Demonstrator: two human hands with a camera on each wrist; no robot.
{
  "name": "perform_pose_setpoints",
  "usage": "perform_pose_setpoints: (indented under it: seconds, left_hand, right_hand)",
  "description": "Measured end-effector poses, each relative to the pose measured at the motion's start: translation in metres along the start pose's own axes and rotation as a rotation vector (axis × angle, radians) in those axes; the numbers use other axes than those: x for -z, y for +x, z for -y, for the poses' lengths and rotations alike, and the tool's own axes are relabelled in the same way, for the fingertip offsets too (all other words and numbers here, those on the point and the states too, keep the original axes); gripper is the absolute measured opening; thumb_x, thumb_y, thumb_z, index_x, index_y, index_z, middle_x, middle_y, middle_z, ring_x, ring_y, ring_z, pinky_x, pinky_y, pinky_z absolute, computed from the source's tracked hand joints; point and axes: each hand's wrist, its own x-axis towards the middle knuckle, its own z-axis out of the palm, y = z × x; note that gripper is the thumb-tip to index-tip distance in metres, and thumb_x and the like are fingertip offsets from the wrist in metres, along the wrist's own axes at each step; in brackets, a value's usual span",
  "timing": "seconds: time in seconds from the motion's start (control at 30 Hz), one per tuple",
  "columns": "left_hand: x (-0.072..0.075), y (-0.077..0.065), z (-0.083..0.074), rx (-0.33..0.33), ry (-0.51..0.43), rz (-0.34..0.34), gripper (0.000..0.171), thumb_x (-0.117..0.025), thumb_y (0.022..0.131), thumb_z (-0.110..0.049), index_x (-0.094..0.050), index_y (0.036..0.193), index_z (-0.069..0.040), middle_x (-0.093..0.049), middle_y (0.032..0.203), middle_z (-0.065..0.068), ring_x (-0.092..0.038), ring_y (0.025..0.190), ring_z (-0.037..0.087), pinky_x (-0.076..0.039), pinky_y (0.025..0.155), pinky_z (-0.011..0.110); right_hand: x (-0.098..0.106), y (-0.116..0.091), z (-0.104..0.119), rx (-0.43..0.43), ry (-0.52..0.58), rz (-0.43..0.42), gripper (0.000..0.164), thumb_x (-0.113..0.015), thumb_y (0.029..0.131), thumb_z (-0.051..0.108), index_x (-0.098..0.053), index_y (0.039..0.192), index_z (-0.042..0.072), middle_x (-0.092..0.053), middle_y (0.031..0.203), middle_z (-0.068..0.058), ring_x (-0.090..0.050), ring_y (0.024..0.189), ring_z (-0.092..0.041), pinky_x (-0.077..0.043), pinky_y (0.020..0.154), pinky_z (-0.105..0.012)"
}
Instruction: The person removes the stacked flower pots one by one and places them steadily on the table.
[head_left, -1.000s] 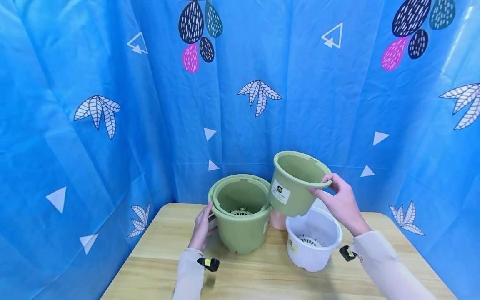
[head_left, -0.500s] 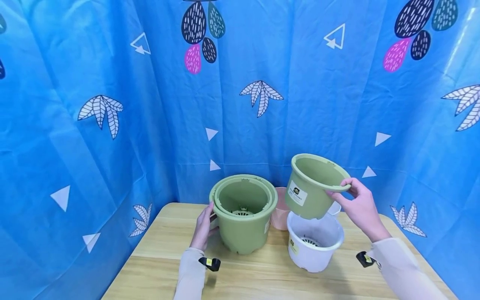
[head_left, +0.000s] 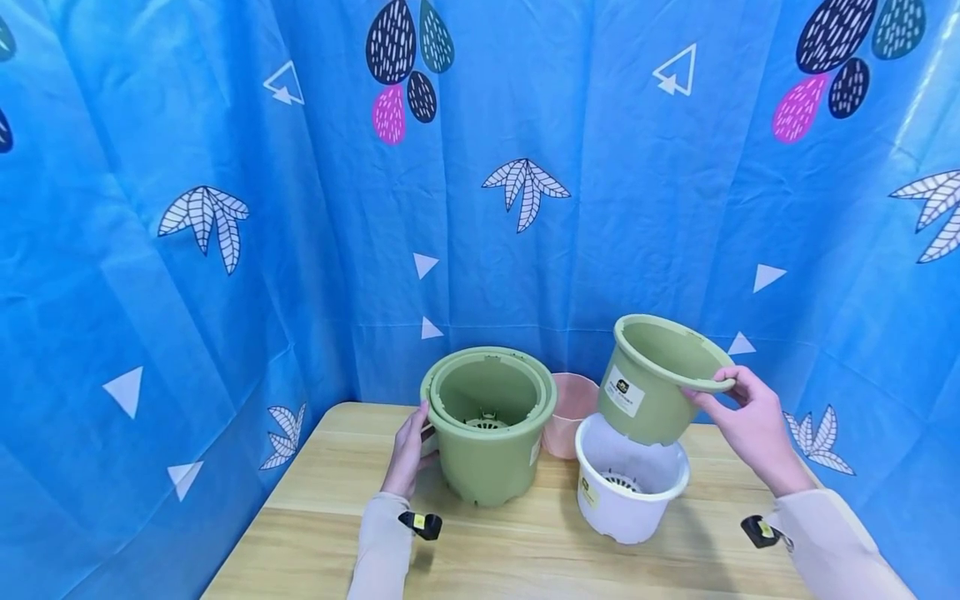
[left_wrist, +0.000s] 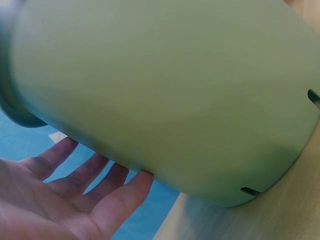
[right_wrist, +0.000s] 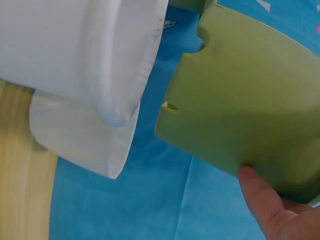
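My right hand [head_left: 761, 425] pinches the rim of a green plastic flowerpot [head_left: 660, 383], raised and tilted over the white flowerpot [head_left: 626, 508]. A printed label is on the green pot's side. In the right wrist view, a finger presses the wall of this green pot [right_wrist: 240, 95]. My left hand [head_left: 407, 454] rests against the side of a larger green flowerpot [head_left: 487, 467], which has a smaller green pot [head_left: 465, 387] nested inside it. In the left wrist view, the left fingers [left_wrist: 122, 200] lie extended along the larger pot's wall.
A pink pot [head_left: 567, 433] stands behind, between the green pots and the white one. In the right wrist view, a second white pot [right_wrist: 82, 132] shows beyond the white flowerpot. The wooden table [head_left: 300, 542] ends at a blue patterned curtain [head_left: 502, 283].
My right hand has carried the green flowerpot to the right and slightly down, away from the nested pots, uncovering the pink pot. My left hand has stayed at the larger pot.
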Motion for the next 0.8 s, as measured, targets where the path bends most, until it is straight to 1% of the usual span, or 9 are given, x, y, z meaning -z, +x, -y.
perform_pose_setpoints:
  seconds: [0.2, 0.37, 0.43, 0.57, 0.67, 0.8]
  left_hand:
    - [-0.001, 0.001, 0.000, 0.007, 0.003, -0.004, 0.080, -0.039, 0.102, -0.072, -0.042, 0.157, -0.014, -0.037, 0.164, 0.020, -0.038, 0.151, 0.047, -0.041, 0.115, 0.070]
    - [-0.001, 0.000, -0.002, -0.001, -0.010, 0.001, 0.078, -0.038, 0.103, -0.070, -0.041, 0.158, -0.014, -0.038, 0.164, 0.020, -0.038, 0.151, 0.046, -0.042, 0.115, 0.069]
    - [-0.001, 0.000, -0.002, -0.004, -0.013, 0.004, 0.077, -0.038, 0.104, -0.069, -0.040, 0.158, -0.014, -0.038, 0.163, 0.021, -0.038, 0.151, 0.046, -0.042, 0.115, 0.068]
    - [-0.001, 0.000, -0.002, -0.004, -0.013, 0.008, 0.078, -0.038, 0.104, -0.069, -0.038, 0.159, -0.014, -0.037, 0.164, 0.021, -0.037, 0.152, 0.046, -0.042, 0.115, 0.068]
    - [0.000, 0.000, -0.001, -0.002, -0.012, 0.007, 0.079, -0.038, 0.103, -0.069, -0.038, 0.160, -0.014, -0.036, 0.165, 0.022, -0.037, 0.152, 0.047, -0.041, 0.116, 0.068]
    - [0.000, 0.000, 0.000, 0.003, -0.017, 0.005, 0.078, -0.039, 0.103, -0.069, -0.039, 0.159, -0.014, -0.037, 0.164, 0.022, -0.038, 0.151, 0.047, -0.040, 0.116, 0.068]
  right_hand:
    - [0.004, -0.004, -0.010, -0.040, -0.010, 0.012, 0.031, -0.076, 0.095, 0.036, -0.057, 0.108, 0.014, -0.059, 0.107, 0.016, -0.051, 0.098, 0.014, -0.049, 0.072, -0.005]
    - [0.004, -0.007, -0.018, -0.057, -0.014, 0.006, 0.028, -0.076, 0.095, 0.035, -0.057, 0.106, 0.018, -0.058, 0.108, 0.014, -0.048, 0.098, 0.017, -0.049, 0.072, -0.004]
    - [0.004, -0.008, -0.020, -0.057, -0.013, 0.001, 0.028, -0.076, 0.095, 0.035, -0.057, 0.106, 0.017, -0.058, 0.107, 0.015, -0.048, 0.098, 0.018, -0.048, 0.072, -0.003]
    - [0.004, -0.009, -0.022, -0.049, 0.000, -0.014, 0.032, -0.077, 0.095, 0.032, -0.057, 0.108, 0.010, -0.056, 0.103, 0.020, -0.050, 0.097, 0.016, -0.046, 0.073, -0.003]
    - [0.004, -0.010, -0.024, -0.049, 0.009, -0.025, 0.032, -0.077, 0.095, 0.030, -0.057, 0.107, 0.009, -0.055, 0.101, 0.022, -0.051, 0.096, 0.014, -0.046, 0.072, -0.003]
    - [0.006, -0.011, -0.027, -0.068, 0.012, -0.041, 0.030, -0.077, 0.095, 0.030, -0.057, 0.106, 0.011, -0.055, 0.099, 0.025, -0.052, 0.095, 0.015, -0.046, 0.069, -0.005]
